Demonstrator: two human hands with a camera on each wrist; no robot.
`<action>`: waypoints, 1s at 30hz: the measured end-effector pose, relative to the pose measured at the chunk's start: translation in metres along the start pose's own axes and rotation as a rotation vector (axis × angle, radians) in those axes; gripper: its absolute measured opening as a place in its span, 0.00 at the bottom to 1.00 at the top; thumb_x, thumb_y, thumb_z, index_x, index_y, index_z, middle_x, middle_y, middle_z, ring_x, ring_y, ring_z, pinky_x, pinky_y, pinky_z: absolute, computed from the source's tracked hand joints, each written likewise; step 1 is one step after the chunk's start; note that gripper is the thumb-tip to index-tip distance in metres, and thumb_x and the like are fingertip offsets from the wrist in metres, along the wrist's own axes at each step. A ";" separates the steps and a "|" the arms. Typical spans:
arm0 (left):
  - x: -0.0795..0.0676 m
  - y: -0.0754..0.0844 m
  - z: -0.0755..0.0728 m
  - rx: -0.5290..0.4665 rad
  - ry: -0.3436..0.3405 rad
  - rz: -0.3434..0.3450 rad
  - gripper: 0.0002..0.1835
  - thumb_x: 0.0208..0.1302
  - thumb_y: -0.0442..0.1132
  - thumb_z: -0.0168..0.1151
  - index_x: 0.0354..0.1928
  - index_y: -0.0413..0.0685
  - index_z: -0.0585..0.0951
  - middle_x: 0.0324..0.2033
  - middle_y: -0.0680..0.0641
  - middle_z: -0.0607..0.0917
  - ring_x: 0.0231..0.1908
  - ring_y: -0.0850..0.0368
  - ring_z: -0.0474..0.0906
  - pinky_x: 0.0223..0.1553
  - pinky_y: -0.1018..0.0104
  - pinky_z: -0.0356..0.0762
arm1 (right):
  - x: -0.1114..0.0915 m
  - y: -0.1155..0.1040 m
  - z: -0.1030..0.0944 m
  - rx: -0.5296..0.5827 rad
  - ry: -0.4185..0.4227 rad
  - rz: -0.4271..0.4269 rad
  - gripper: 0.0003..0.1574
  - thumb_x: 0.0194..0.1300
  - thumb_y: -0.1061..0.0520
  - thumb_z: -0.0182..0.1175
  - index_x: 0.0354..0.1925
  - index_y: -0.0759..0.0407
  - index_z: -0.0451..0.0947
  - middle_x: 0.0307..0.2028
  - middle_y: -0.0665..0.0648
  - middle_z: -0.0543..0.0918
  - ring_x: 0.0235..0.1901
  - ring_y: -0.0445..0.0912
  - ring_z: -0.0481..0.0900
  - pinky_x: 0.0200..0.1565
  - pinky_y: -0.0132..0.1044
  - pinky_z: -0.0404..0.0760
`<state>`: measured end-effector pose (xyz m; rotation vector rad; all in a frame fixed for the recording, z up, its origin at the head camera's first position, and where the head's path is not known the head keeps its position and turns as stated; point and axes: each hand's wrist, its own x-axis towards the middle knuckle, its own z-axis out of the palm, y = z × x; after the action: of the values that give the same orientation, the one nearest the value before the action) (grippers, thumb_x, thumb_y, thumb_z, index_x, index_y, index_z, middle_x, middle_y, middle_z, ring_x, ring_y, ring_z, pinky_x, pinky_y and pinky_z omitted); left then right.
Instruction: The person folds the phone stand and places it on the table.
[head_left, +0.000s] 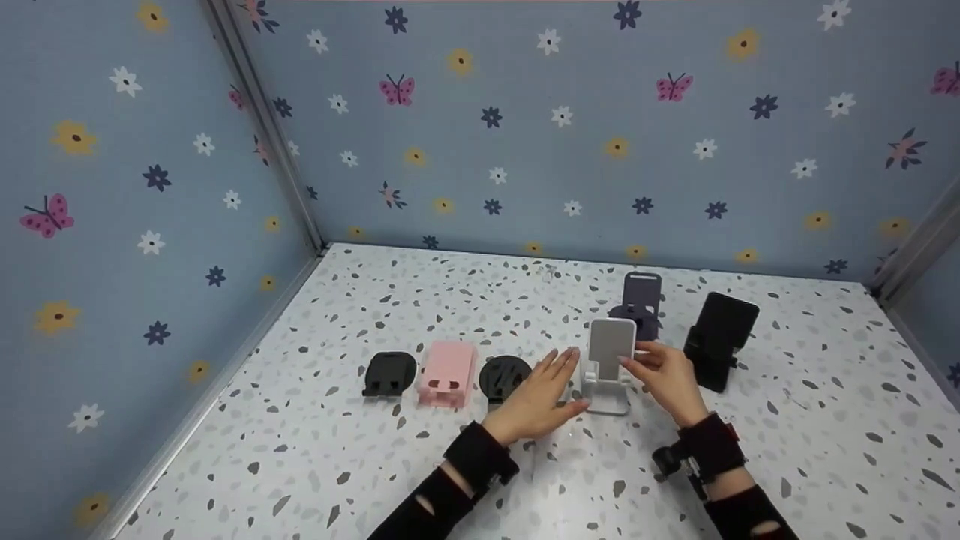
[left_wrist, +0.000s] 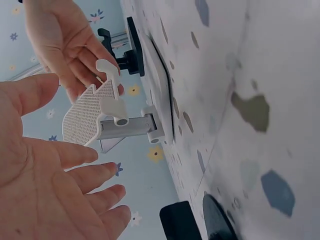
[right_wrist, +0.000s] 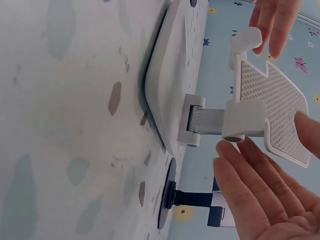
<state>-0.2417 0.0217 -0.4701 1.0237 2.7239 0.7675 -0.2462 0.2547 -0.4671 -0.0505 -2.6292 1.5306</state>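
Observation:
A white phone stand stands upright on its base, its textured plate tilted back on a grey arm. At the plate's right edge, my right hand holds it with the thumb on the front face and the fingers around behind. My left hand is spread flat beside the stand's left side, fingers straight, with nothing in its grasp. A round black phone stand lies folded beside the left hand and is partly hidden by it.
A pink phone stand and another folded black stand sit further left. Behind the white one rises a dark purple stand. To the right stands a black stand. Patterned walls enclose the speckled table.

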 end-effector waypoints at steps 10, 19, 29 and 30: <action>-0.004 -0.003 -0.003 -0.222 -0.033 -0.077 0.40 0.75 0.55 0.48 0.78 0.42 0.49 0.78 0.43 0.51 0.78 0.44 0.43 0.78 0.48 0.46 | 0.011 0.009 0.008 0.218 -0.045 0.065 0.22 0.67 0.58 0.63 0.53 0.74 0.77 0.43 0.64 0.88 0.33 0.32 0.83 0.38 0.24 0.82; -0.006 -0.006 -0.006 -0.265 -0.031 -0.070 0.39 0.75 0.53 0.48 0.77 0.40 0.50 0.78 0.43 0.52 0.78 0.42 0.44 0.78 0.47 0.45 | 0.010 0.009 0.013 0.345 -0.044 0.083 0.21 0.67 0.65 0.61 0.54 0.78 0.74 0.40 0.60 0.89 0.33 0.34 0.84 0.39 0.26 0.85; -0.005 -0.008 -0.007 -0.313 -0.029 -0.079 0.39 0.75 0.55 0.48 0.78 0.45 0.49 0.78 0.44 0.52 0.77 0.45 0.47 0.78 0.49 0.45 | 0.008 0.002 0.009 0.367 -0.037 0.104 0.20 0.67 0.63 0.62 0.53 0.76 0.75 0.36 0.54 0.89 0.31 0.35 0.85 0.32 0.26 0.83; -0.005 -0.008 -0.007 -0.319 -0.027 -0.078 0.39 0.74 0.55 0.48 0.78 0.45 0.49 0.78 0.44 0.52 0.77 0.45 0.47 0.78 0.49 0.46 | 0.008 0.001 0.009 0.358 -0.037 0.109 0.21 0.68 0.63 0.62 0.54 0.76 0.75 0.36 0.53 0.90 0.30 0.35 0.86 0.30 0.26 0.82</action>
<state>-0.2442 0.0106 -0.4682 0.8451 2.4910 1.1185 -0.2546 0.2485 -0.4721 -0.1408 -2.3699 2.0317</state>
